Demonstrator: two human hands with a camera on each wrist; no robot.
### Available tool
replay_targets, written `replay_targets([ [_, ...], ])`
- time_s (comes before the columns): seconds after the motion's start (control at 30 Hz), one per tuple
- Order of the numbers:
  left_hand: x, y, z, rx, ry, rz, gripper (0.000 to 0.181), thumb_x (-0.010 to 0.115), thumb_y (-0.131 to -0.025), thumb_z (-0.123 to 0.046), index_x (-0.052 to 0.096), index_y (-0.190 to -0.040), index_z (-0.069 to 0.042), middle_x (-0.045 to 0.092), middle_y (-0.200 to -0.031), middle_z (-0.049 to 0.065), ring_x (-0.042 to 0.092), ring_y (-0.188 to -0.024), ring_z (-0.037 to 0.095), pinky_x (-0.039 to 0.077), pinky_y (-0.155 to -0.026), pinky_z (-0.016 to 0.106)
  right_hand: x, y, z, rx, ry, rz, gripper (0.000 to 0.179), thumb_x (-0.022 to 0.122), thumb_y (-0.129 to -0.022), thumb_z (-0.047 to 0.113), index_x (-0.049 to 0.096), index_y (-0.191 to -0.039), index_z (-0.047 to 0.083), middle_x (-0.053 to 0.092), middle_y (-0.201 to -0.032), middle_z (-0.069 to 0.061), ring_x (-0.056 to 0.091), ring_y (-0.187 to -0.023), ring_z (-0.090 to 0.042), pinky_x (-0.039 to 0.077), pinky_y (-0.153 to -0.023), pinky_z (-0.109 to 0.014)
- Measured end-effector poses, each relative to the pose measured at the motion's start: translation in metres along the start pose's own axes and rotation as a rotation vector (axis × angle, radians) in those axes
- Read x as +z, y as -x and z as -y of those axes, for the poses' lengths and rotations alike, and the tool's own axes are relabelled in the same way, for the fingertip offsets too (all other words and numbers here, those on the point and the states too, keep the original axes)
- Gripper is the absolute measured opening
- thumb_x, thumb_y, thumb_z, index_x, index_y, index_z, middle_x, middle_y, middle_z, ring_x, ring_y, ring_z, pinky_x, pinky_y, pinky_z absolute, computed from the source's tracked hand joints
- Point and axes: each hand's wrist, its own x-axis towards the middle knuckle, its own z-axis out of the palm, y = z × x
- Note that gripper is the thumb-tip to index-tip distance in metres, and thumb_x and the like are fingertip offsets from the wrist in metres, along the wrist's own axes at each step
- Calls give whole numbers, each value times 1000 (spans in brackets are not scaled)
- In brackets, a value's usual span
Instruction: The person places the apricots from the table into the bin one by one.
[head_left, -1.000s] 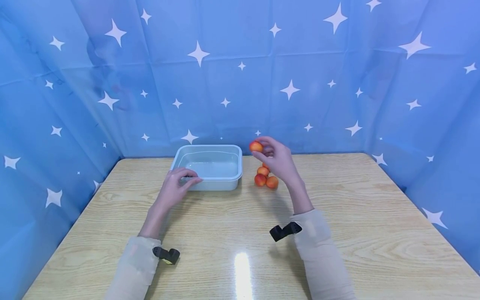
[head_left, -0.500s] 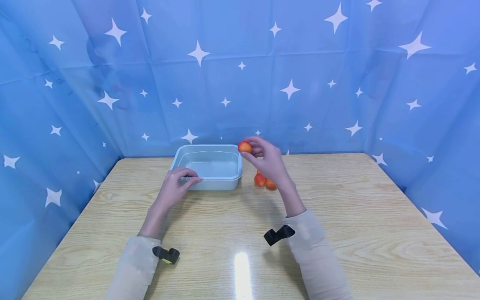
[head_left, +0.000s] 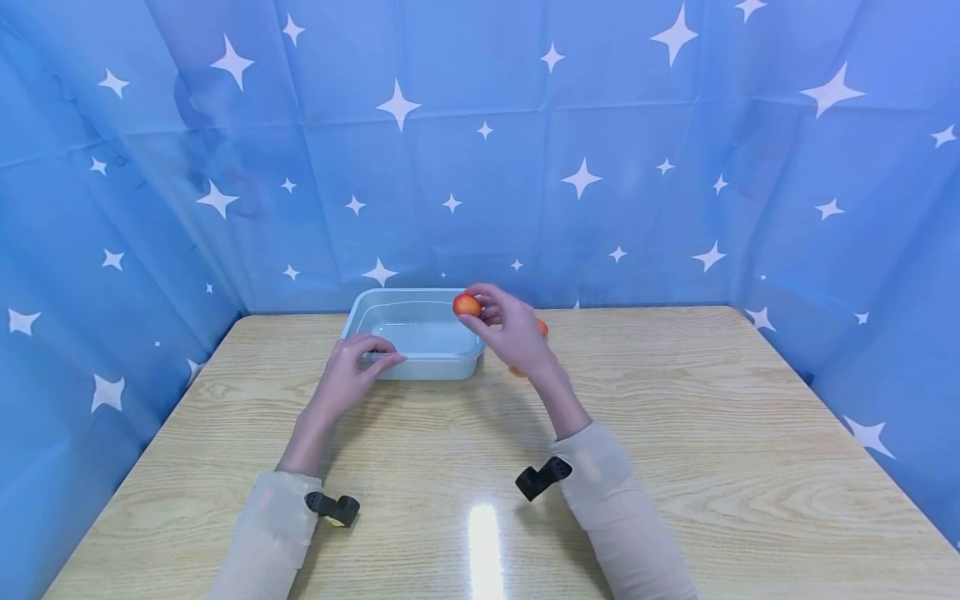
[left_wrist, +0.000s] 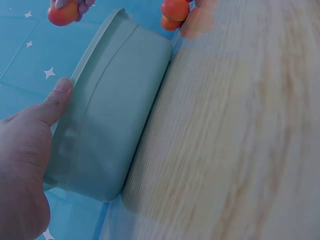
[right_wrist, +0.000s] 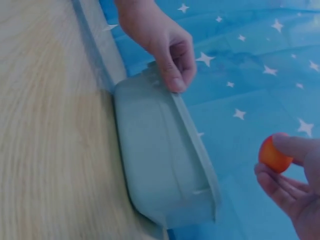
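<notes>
A small orange-red apricot (head_left: 467, 306) is pinched between the thumb and fingertips of my right hand (head_left: 510, 332), above the right end of a pale blue plastic basin (head_left: 435, 369). The right wrist view shows this apricot (right_wrist: 275, 154) raised clear of the rim. My left hand (head_left: 354, 364) grips the basin's near rim at its left corner, thumb on the outside. No fruit shows inside the part of the basin visible from the head. More apricots (left_wrist: 175, 9) lie on the table just right of the basin, mostly hidden behind my right hand in the head view.
The wooden table (head_left: 720, 400) carries the basin near its back edge. Behind it and at both sides hangs a blue curtain (head_left: 480, 167) with white stars. Each wrist has a small black camera (head_left: 543, 477) strapped on.
My right hand has carried the apricot leftward from over the other apricots to above the basin's right end. My left hand has stayed on the rim.
</notes>
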Motion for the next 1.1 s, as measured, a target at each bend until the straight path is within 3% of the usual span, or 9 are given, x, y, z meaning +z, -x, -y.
replay_targets([
  [0.47, -1, 0, 0, -19, 15, 10, 10, 78, -91, -21, 75, -92, -12, 72, -92, 0, 63, -96, 21, 46, -91, 43, 18, 2, -16, 13, -13, 76, 37, 72, -96, 18, 62, -130, 9, 67, -121, -9, 69, -96, -25, 57, -83, -37],
  [0.87, -1, 1, -1, 0, 10, 2, 9, 78, -90, -18, 75, -92, -10, 72, -91, 2, 63, -96, 23, 43, -94, 44, 28, 3, -22, 21, 54, 108, 39, 74, -94, 14, 63, -131, 7, 67, -123, -13, 71, -94, -24, 58, -81, -33],
  [1.1, -1, 0, -1, 9, 17, 0, 9, 78, -90, -18, 75, -91, -10, 72, -90, 1, 63, -95, 22, 46, -91, 43, 32, 2, -20, -37, 133, 123, 34, 76, -93, 10, 65, -125, 6, 67, -116, -13, 70, -87, -23, 57, -79, -30],
])
